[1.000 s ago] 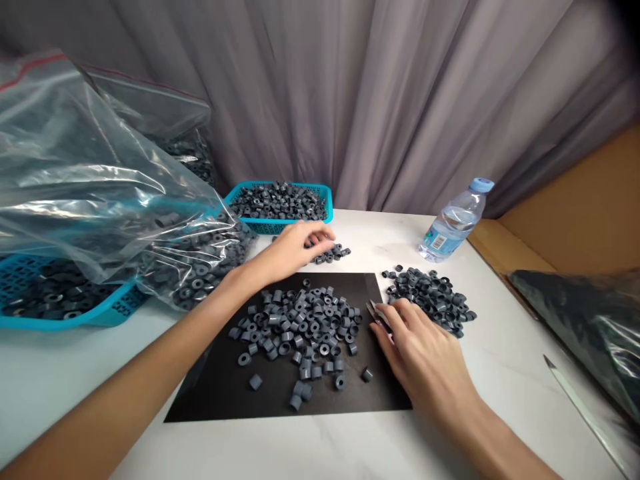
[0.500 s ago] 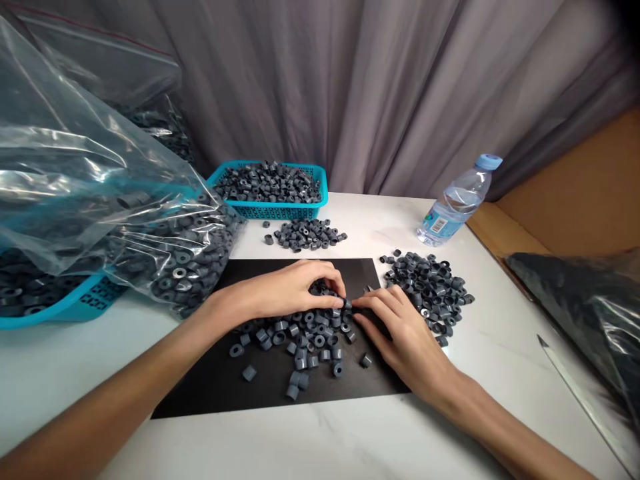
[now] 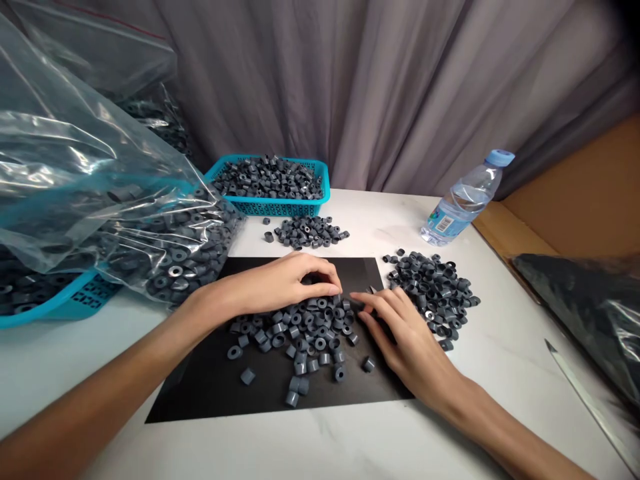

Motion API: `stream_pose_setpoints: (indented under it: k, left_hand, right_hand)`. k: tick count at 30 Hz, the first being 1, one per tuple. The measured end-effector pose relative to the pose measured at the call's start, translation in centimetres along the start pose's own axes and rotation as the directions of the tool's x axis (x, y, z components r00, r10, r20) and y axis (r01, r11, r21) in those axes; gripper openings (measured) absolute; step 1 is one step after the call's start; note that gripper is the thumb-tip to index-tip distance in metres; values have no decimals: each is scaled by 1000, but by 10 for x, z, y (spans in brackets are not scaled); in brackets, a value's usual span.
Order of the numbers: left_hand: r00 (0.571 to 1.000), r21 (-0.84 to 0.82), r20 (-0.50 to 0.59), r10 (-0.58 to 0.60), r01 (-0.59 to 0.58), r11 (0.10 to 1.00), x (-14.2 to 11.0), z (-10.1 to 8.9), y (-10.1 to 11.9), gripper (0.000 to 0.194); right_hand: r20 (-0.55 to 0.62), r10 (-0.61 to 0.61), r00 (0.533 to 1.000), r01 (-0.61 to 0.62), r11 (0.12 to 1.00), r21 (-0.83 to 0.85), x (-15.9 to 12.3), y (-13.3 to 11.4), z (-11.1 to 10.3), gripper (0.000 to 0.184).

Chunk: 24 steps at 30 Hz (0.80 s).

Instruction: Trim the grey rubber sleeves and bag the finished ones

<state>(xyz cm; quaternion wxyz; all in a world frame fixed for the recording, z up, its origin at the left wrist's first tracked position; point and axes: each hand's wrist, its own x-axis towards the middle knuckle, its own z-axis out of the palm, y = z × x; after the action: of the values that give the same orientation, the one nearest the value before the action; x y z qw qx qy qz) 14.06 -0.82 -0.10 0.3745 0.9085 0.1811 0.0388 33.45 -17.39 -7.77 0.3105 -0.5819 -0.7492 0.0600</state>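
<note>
My left hand point(image 3: 285, 283) arches over the back of a pile of short grey plastic rings point(image 3: 305, 333) on a black mat point(image 3: 200, 393). Its thumb and index finger meet in a pinch; whatever they may hold is hidden. To the right of the pile, my right hand point(image 3: 405, 333) rests low over the mat, its index finger and thumb stretched forward and apart. No ring shows between them. The tip of a thin pointed item point(image 3: 372, 289) shows behind the right index finger; I cannot tell whether the hand holds it.
A blue basket point(image 3: 275, 207) full of rings stands at the back, a smaller heap point(image 3: 310, 232) before it. Another heap point(image 3: 433, 293) lies right of the mat. Clear bags point(image 3: 125, 200) of rings crowd the left. A water bottle point(image 3: 457, 207) stands at the back right.
My hands have moved slightly apart at the fingertips, and the ring that was between them no longer shows there. My left fingertips are a little higher. The view has shifted slightly.
</note>
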Motion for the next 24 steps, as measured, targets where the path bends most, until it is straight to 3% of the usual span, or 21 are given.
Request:
stream_pose_setpoints:
  k: [14,17,20,22,24]
  left_hand:
    - [995,19,-94,14,-12,1000,-4,4,0,21]
    - [957,145,-283,66,-25,989,2,-15,-8,21]
    - [850,422,-516,104,147,895,21,-51,-24,20]
    - [814,473,-574,90,240,848,39,-76,-38,15]
    - [803,510,-590,82,292,809,59,-94,-52,13]
  right_hand:
    - [58,-5,998,5,1000,-1,-1,-2,8,42]
    - [33,-3,999,3,1000,-17,0,-2,8,37]
    - [3,-3,1000,3,1000,-22,1,-2,8,33]
    - [-6,-2,1000,2,1000,-10,2,-3,8,29]
    - [-5,0,1000,1,1000,5,3,-4,8,27]
